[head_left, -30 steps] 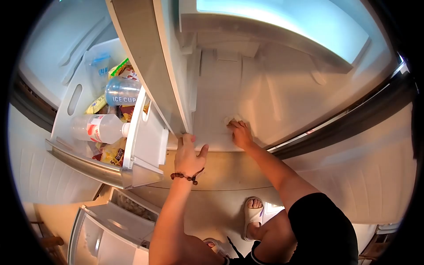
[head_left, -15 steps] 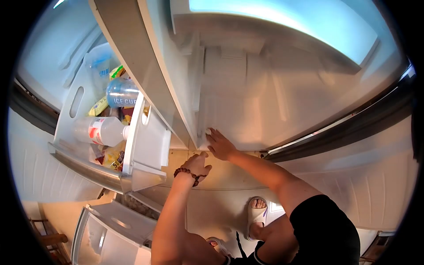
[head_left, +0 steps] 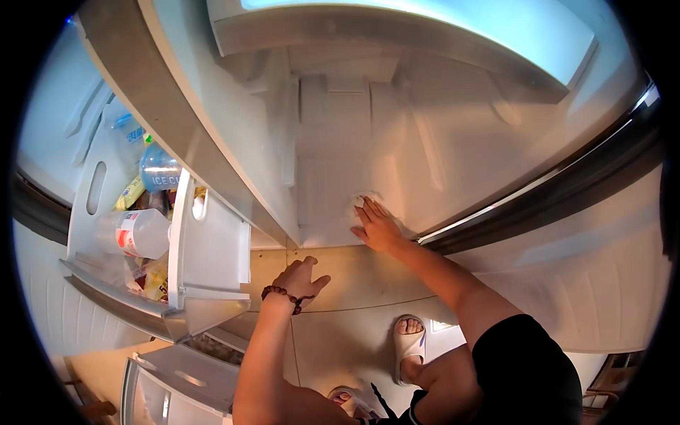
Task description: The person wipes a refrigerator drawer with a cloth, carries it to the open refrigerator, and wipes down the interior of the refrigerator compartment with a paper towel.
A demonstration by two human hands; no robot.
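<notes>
My right hand [head_left: 380, 227] presses its fingers on a small white cloth [head_left: 360, 201] against the inner floor of the refrigerator compartment [head_left: 333, 156]. Most of the cloth is hidden under the fingers, and its exact material is hard to make out. My left hand [head_left: 299, 279], with a beaded bracelet [head_left: 283, 294] at the wrist, hangs in the air in front of the compartment's lower edge. Its thumb and fingers are apart and nothing is in them.
On the left, a pulled-out drawer [head_left: 212, 234] holds a clear bottle [head_left: 145, 234], an ICE CUP container [head_left: 160, 170] and several packets. Below it another drawer [head_left: 180, 372] stands out. A divider wall [head_left: 191, 134] separates the compartments; a shelf or drawer [head_left: 397, 32] hangs above.
My right hand has moved to the right along the compartment floor with the white cloth. My left hand has dropped slightly. The view has shifted, so the drawer appears farther left.
</notes>
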